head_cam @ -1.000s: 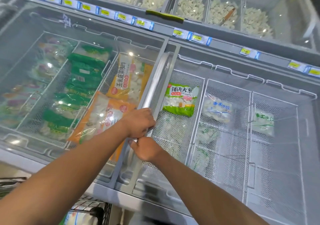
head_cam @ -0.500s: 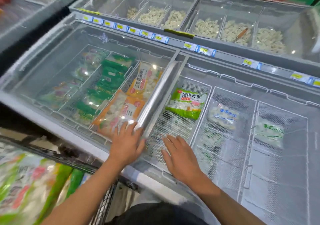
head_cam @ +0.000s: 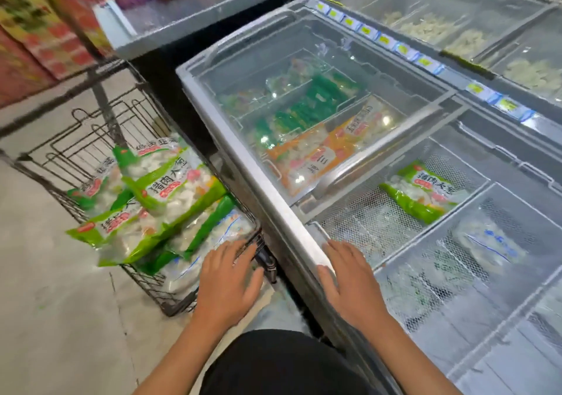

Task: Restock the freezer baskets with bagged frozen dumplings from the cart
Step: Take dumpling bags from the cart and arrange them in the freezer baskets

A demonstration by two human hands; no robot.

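A black wire cart [head_cam: 76, 139] stands left of the chest freezer [head_cam: 267, 200]. It holds several green-and-white dumpling bags [head_cam: 170, 194] and clear white bags with blue print [head_cam: 213, 236]. My left hand [head_cam: 226, 279] hovers with flat fingers over the cart's near corner, above the clear bags. My right hand [head_cam: 349, 279] lies flat over the freezer's front rim. In the uncovered white wire baskets [head_cam: 365, 227] lie one green dumpling bag [head_cam: 422, 190] and a clear bag [head_cam: 486, 242].
The slid glass lid [head_cam: 304, 96] covers the freezer's left half, with green and orange bags beneath it. Behind runs a second freezer [head_cam: 456, 29] of loose dumplings with price tags. Boxed goods [head_cam: 36, 29] stand on shelves at far left. Grey floor [head_cam: 45, 303] lies below the cart.
Both hands let go of the sliding lid and drew back toward me. My left hand swung down to the cart and my view turned left, bringing the cart into sight.
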